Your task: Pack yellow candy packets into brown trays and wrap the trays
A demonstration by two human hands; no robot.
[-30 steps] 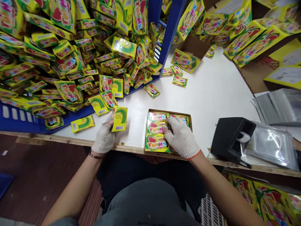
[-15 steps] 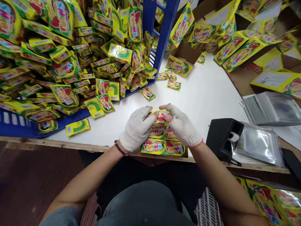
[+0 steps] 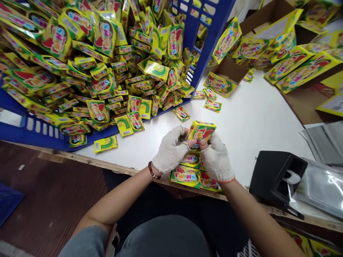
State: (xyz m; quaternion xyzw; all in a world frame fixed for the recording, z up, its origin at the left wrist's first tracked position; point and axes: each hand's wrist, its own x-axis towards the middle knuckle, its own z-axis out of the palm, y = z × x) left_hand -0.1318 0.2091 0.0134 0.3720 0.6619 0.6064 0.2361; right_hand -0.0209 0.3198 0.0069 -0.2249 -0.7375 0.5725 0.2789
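Observation:
Between both gloved hands a yellow-green TWINS box [image 3: 201, 131] is held up and tilted. My left hand [image 3: 173, 147] grips its left side, thumb on the front face. From the right, my right hand [image 3: 216, 155] closes on the lower right part of the same box, thumb in front. Directly below the hands, at the table's front edge, TWINS boxes [image 3: 185, 175] lie face up in rows, partly covered by my right hand. A single box [image 3: 181, 113] lies on the white table beyond my left hand.
A blue crate [image 3: 211, 43] heaped with small boxes [image 3: 102, 80] fills the left. Opened cartons [image 3: 222, 80] stand at the back right. A black tape dispenser [image 3: 276, 178] and clear plastic covers [image 3: 321, 182] lie on the right. One box [image 3: 105, 144] rests before the crate.
The held box has been raised off the rows and tilted, so its front now shows. The camera view has swung left, shifting the whole scene to the right.

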